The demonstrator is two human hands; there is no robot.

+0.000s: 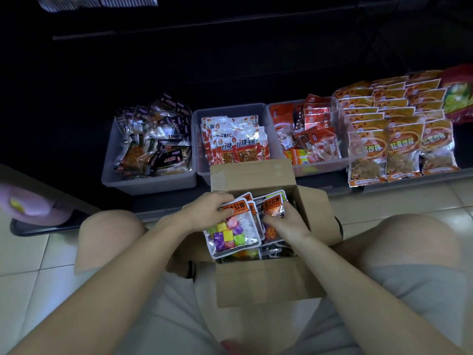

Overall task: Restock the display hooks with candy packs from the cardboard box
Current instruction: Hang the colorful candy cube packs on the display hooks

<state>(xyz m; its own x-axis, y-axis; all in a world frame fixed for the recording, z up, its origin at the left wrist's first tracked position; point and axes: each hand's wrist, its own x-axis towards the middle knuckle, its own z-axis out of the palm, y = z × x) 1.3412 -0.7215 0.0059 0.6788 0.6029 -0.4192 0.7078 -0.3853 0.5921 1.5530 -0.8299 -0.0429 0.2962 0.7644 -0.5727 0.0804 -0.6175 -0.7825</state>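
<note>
Gleaming clear candy packs (231,233), multicolor cubes

Candy packs (231,233) lie in the cardboard box (266,285), bins (151,180) behind it.

An open brown cardboard box (258,175) sits on the pale tiled floor (33,254) between the person's bare knees. The left hand (210,210) grips the orange header of a clear candy pack of coloured cubes (230,231), fanned with others over the box. The right hand (286,222) pinches another orange-topped candy pack (273,203) just beside it. Beyond the box, three grey plastic bins (151,181) of snack packets stand side by side, with rows of orange snack bags (399,139) to their right.
</note>
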